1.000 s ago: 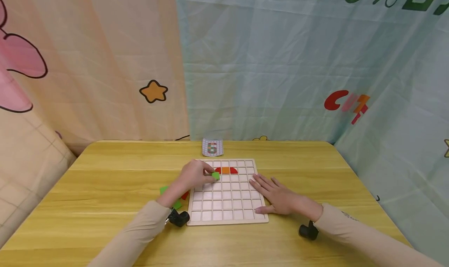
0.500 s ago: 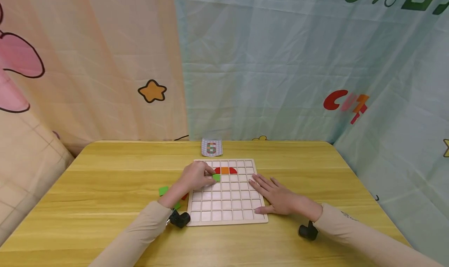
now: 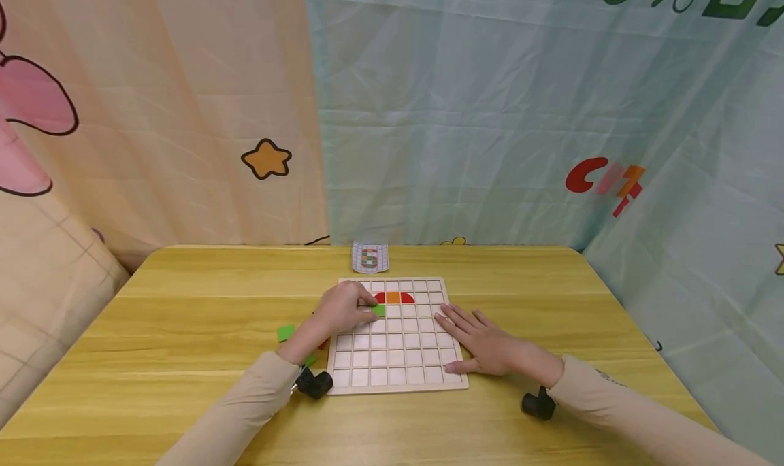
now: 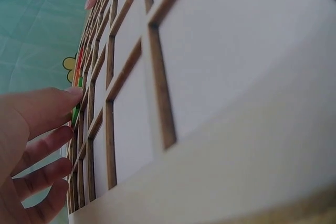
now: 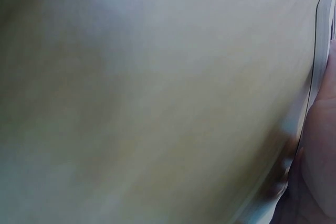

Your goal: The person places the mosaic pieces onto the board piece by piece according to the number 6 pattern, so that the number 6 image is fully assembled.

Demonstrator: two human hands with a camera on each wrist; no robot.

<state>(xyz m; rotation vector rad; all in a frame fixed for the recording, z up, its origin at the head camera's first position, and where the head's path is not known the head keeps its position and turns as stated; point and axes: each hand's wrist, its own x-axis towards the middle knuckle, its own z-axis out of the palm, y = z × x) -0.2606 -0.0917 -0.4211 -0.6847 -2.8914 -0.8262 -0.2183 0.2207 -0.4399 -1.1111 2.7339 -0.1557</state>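
Observation:
In the head view, a white grid board (image 3: 395, 377) with raised wooden lines lies on the table. A small green square tile (image 3: 379, 311) sits at one of its cells, in the row below two rounded red tiles (image 3: 407, 298) and an orange square tile (image 3: 393, 297). My left hand (image 3: 343, 307) pinches the green tile at its left side with thumb and forefinger. The left wrist view shows the thumb against the green tile's edge (image 4: 75, 114), the other fingers loosely bent. My right hand (image 3: 486, 343) lies flat with spread fingers across the board's right edge.
Loose green tiles (image 3: 285, 333) and a red piece (image 3: 322, 343) lie left of the board, partly hidden by the left forearm. A small card (image 3: 370, 258) with a coloured grid pattern stands behind the board. A printed curtain (image 3: 490, 112) hangs behind the wooden table (image 3: 214, 303).
The green tile has gone from tilted in my left fingers above the board to lying level at a cell under the left red tile. The right hand stays in place.

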